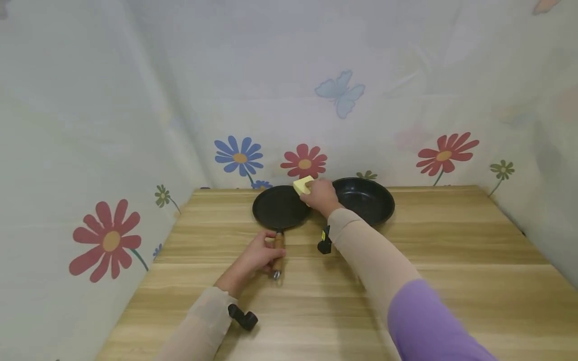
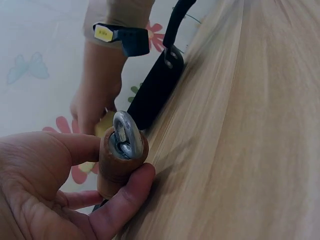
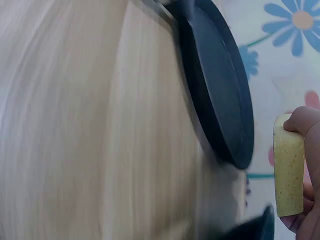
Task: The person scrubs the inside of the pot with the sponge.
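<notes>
My left hand grips the wooden handle of a flat black pan, near the metal hanging ring at its end. Thumb and fingers close round the handle from the left. In my right hand is a yellow sponge, pinched between thumb and fingers. The head view shows the sponge above the flat pan's far right rim; in the right wrist view a gap separates it from that pan. A deeper black frying pan sits to the right, its handle partly hidden by my right forearm.
Both pans are toward the back of a wood-grain table. Behind it hangs a pale curtain printed with flowers and a butterfly. Each wrist carries a black strapped camera, the left one close over the table.
</notes>
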### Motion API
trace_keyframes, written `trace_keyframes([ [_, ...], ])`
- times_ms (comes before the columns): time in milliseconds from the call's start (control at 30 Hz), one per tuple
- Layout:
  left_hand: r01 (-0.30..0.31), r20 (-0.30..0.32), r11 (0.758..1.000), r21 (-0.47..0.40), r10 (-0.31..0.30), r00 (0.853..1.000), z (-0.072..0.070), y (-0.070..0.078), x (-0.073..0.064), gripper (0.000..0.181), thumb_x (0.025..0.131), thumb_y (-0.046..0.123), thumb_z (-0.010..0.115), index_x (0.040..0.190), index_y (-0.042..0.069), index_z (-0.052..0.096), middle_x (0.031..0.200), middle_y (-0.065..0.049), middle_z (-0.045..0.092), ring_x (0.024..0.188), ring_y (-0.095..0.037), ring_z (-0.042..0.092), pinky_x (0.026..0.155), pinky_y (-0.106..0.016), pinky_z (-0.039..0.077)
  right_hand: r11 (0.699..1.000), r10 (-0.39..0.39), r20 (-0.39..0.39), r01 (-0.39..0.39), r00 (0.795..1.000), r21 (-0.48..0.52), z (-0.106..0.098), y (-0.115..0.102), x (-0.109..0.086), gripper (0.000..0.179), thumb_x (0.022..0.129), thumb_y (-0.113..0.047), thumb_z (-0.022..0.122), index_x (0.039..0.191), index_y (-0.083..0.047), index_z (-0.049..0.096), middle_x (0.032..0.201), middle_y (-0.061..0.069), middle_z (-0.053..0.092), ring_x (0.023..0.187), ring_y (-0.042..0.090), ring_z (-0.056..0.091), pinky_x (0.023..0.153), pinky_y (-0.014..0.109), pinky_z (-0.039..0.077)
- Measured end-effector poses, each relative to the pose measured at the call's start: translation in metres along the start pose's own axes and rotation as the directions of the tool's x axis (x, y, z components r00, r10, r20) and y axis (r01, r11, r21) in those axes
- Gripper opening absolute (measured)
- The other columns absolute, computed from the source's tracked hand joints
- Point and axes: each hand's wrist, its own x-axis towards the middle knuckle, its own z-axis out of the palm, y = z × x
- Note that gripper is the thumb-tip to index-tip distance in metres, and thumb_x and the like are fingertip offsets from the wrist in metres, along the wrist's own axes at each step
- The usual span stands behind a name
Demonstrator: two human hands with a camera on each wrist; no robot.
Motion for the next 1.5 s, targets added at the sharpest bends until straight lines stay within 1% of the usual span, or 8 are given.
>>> trace_keyframes([
  [133, 0.002, 0.014, 1.0, 0.011, -0.002, 1.0, 0.001, -0.002, 0.0, 0.062, 0.09, 0.013, 0.076, 0.141, 0.006, 0.04, 0.117, -0.022, 0.059, 0.07, -0.026, 0.067, 0.051, -0.036, 0.06, 0.999, -0.037, 0.006, 0.037, 0.999, -0.005, 0.014, -0.014, 0.002, 0.043, 0.091, -0.035, 0.064, 0.125, -0.01, 0.071, 0.105, 0.01, 0.073, 0.098, 0.03, 0.061, 0.089, 0.045, 0.053],
  [300, 0.01, 0.026, 1.0, 0.018, -0.011, 1.0, 0.001, -0.002, 0.0, 0.064, 0.09, 0.014, 0.076, 0.141, 0.007, 0.039, 0.117, -0.022, 0.06, 0.07, -0.026, 0.068, 0.052, -0.035, 0.06, 0.999, -0.049, 0.033, 0.049, 0.998, 0.005, 0.023, -0.029, 0.003, 0.044, 0.094, -0.036, 0.063, 0.13, -0.011, 0.069, 0.117, 0.01, 0.071, 0.107, 0.03, 0.061, 0.098, 0.046, 0.05],
  [367, 0.012, 0.028, 1.0, 0.018, -0.013, 1.0, 0.001, -0.002, 0.001, 0.063, 0.09, 0.014, 0.077, 0.141, 0.008, 0.04, 0.116, -0.022, 0.06, 0.07, -0.026, 0.068, 0.052, -0.035, 0.06, 0.999, -0.051, 0.036, 0.051, 0.998, 0.01, 0.025, -0.034, 0.003, 0.043, 0.094, -0.036, 0.064, 0.129, -0.011, 0.069, 0.118, 0.009, 0.07, 0.108, 0.028, 0.06, 0.098, 0.044, 0.05],
  [600, 0.011, 0.031, 1.0, 0.015, -0.012, 0.999, 0.0, 0.0, -0.002, 0.061, 0.09, 0.014, 0.076, 0.139, 0.009, 0.039, 0.115, -0.021, 0.059, 0.071, -0.026, 0.067, 0.051, -0.035, 0.06, 0.993, -0.121, 0.028, 0.121, 0.992, 0.001, 0.037, -0.05, 0.007, 0.03, 0.095, -0.035, 0.065, 0.106, -0.009, 0.076, 0.096, 0.006, 0.072, 0.093, 0.024, 0.061, 0.087, 0.039, 0.053],
  [900, -0.008, 0.046, 1.0, -0.005, 0.008, 0.999, 0.001, 0.0, -0.002, 0.061, 0.091, 0.011, 0.074, 0.138, 0.007, 0.037, 0.11, -0.02, 0.058, 0.071, -0.025, 0.065, 0.049, -0.033, 0.058, 0.996, -0.089, 0.028, 0.09, 0.996, -0.017, 0.062, -0.06, 0.023, 0.027, 0.096, -0.037, 0.065, 0.096, -0.012, 0.074, 0.094, 0.005, 0.072, 0.103, 0.027, 0.059, 0.093, 0.042, 0.051],
  [1133, -0.017, 0.043, 1.0, 0.004, 0.016, 0.999, 0.0, 0.002, -0.004, 0.06, 0.091, 0.011, 0.074, 0.138, 0.007, 0.037, 0.106, -0.019, 0.058, 0.067, -0.024, 0.064, 0.048, -0.032, 0.058, 0.996, -0.089, 0.031, 0.09, 0.996, -0.028, 0.07, -0.065, 0.029, 0.029, 0.097, -0.039, 0.063, 0.099, -0.013, 0.075, 0.097, 0.006, 0.073, 0.108, 0.033, 0.06, 0.101, 0.046, 0.049],
  [1367, -0.017, 0.035, 1.0, 0.02, 0.016, 0.999, -0.001, 0.002, -0.006, 0.058, 0.091, 0.013, 0.074, 0.138, 0.008, 0.04, 0.109, -0.02, 0.057, 0.071, -0.026, 0.065, 0.049, -0.033, 0.059, 0.999, -0.036, 0.068, 0.036, 0.997, 0.003, 0.071, -0.071, 0.028, 0.037, 0.098, -0.041, 0.062, 0.121, -0.013, 0.072, 0.117, 0.014, 0.067, 0.115, 0.037, 0.057, 0.1, 0.048, 0.052],
  [1500, -0.022, 0.027, 0.999, 0.036, 0.021, 0.999, 0.001, 0.002, -0.005, 0.056, 0.091, 0.013, 0.074, 0.136, 0.008, 0.041, 0.109, -0.02, 0.057, 0.071, -0.025, 0.065, 0.048, -0.033, 0.058, 1.0, -0.029, 0.079, 0.029, 0.997, -0.001, 0.071, -0.074, 0.028, 0.04, 0.098, -0.042, 0.062, 0.124, -0.013, 0.071, 0.12, 0.016, 0.066, 0.117, 0.037, 0.055, 0.1, 0.048, 0.052],
])
